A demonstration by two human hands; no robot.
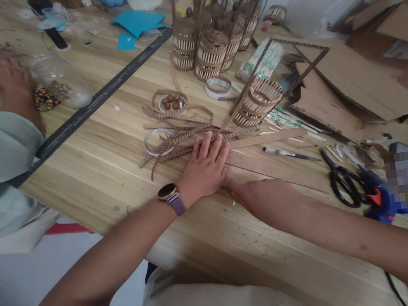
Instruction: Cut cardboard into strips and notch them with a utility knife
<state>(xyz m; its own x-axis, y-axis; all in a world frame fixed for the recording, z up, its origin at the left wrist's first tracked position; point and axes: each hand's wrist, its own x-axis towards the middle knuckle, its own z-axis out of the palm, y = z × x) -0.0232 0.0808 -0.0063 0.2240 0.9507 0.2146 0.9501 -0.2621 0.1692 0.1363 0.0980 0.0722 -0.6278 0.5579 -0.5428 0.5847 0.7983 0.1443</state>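
Lying under left hand [206, 165]: cardboard strips [186, 137]

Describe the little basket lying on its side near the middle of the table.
The basket looks made of brown cardboard: a round body of upright slats bound by hoops, with a tall, thin rectangular frame handle. It lies tipped over, open mouth toward the camera, handle reaching away to the right. It rests on the wooden table among cardboard strips. Neither hand touches it.

A wooden table [108, 171] carries cardboard strips [176, 144], scissors [344, 181], glue gun [383, 198], cardboard sheets [361, 85].
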